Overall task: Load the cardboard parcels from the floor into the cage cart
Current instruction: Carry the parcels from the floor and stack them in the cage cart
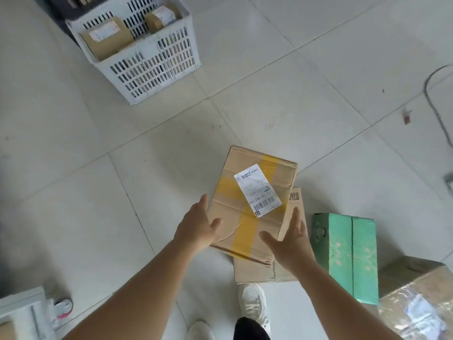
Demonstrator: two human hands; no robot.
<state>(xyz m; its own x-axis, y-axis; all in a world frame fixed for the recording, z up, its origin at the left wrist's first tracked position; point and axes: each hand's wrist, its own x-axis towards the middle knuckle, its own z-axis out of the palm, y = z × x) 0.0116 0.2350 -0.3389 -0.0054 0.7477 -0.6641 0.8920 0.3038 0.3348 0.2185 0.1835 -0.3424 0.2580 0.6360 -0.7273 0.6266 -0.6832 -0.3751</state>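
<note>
A flat cardboard parcel [245, 160] with yellow tape and a white shipping label sits tilted in the middle of the view. My left hand [196, 227] grips its near left edge, thumb on top. My right hand [291, 244] grips its near right edge, thumb on top too. Beneath it lies a second brown cardboard parcel [252, 271] on the tiled floor, partly covered by the held one. A white slotted plastic basket [152, 69] stands at the far left with two small cardboard parcels [107, 38] inside.
A green box [348, 253] lies on the floor just right of my right hand. A large box wrapped in clear tape [416, 298] fills the bottom right corner. A dark cable [436, 114] curves at the right edge. My white shoes [252, 303] stand below the parcels.
</note>
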